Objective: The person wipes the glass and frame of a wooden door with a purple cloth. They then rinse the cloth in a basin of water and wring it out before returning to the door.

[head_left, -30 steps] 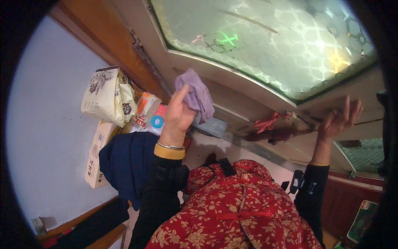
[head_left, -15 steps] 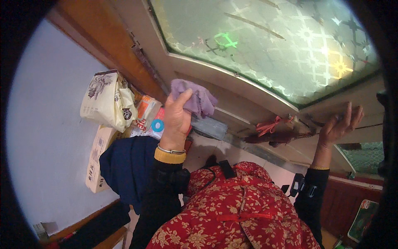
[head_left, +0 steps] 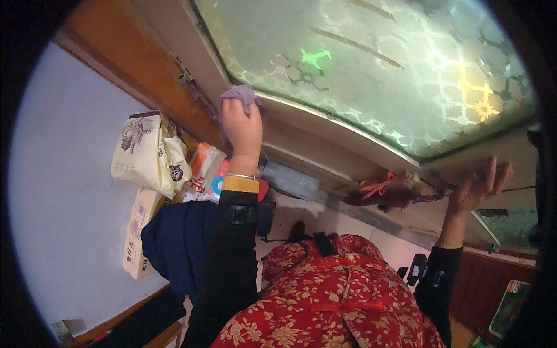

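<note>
Fingers (head_left: 235, 109) of the left hand (head_left: 243, 134) lie nearly side by side, bent over a soft, fuzzy purple cloth (head_left: 239, 93) and gripping it; thumb position cannot be told. The cloth is at the pane's lower-left corner, over the beige-brown door frame (head_left: 301, 134); exact contact is hidden by the hand. Above and to the right: a large frosted, star-patterned glass pane (head_left: 371, 87).

Right hand (head_left: 477, 188): holds nothing visible, fingers extended and slightly apart, near the door's lower right part; touch cannot be told. Left of it, a knotted red strip of fabric (head_left: 377, 184) hangs at the door.

Beside the left forearm: a cream printed bag (head_left: 140, 152) and a bundle of navy-blue fabric (head_left: 180, 243).
</note>
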The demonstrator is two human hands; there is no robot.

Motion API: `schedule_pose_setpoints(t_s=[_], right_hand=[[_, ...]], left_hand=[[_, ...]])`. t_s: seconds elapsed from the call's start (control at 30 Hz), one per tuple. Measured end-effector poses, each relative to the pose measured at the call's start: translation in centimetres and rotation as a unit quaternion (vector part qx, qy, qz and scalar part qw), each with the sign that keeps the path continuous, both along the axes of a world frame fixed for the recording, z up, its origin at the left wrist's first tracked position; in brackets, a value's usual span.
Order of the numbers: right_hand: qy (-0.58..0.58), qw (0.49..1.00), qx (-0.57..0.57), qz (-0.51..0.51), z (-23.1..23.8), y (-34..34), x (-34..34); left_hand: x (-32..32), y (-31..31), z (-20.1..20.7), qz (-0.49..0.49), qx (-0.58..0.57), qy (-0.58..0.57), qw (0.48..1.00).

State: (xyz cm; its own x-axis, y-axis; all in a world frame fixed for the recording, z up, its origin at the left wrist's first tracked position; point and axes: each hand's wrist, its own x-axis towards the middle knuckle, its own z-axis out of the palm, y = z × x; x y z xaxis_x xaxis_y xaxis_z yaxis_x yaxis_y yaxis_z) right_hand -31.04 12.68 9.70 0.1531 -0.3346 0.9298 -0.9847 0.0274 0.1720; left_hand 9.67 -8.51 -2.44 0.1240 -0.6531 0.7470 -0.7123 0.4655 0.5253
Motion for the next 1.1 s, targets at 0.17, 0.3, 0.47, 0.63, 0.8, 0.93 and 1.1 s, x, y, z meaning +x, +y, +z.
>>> schedule_pose_setpoints(t_s=[0.17,0.3,0.47,0.63,0.8,0.93,1.1], right_hand=[[-0.011,1.0,0.008,0.017,-0.2,-0.1,-0.3],[-0.008,1.0,0.014,0.019,-0.2,0.0,-0.4],[-0.01,1.0,0.013,0.008,-0.2,0.3,-0.7],[-0.004,0.999,0.012,0.03,-0.1,0.2,-1.0],[0.002,1.0,0.015,0.024,0.0,0.2,-0.7],[0.003,1.0,0.015,0.02,0.0,0.2,-0.6],[0.01,1.0,0.014,0.012,-0.1,0.3,-0.9]], left_hand=[[-0.3,0.2,0.2,-0.007,0.002,-0.039,0.999],[-0.8,0.9,1.0,-0.04,0.02,-0.065,0.997],[-4.3,3.0,1.5,-0.105,0.009,-0.09,0.99],[-9.2,6.6,2.1,-0.199,0.021,-0.088,0.976],[-8.1,6.1,2.3,-0.217,-0.004,-0.156,0.963],[-4.2,3.1,2.3,-0.197,-0.035,-0.241,0.95],[-1.1,1.0,2.7,-0.095,-0.038,-0.223,0.969]])
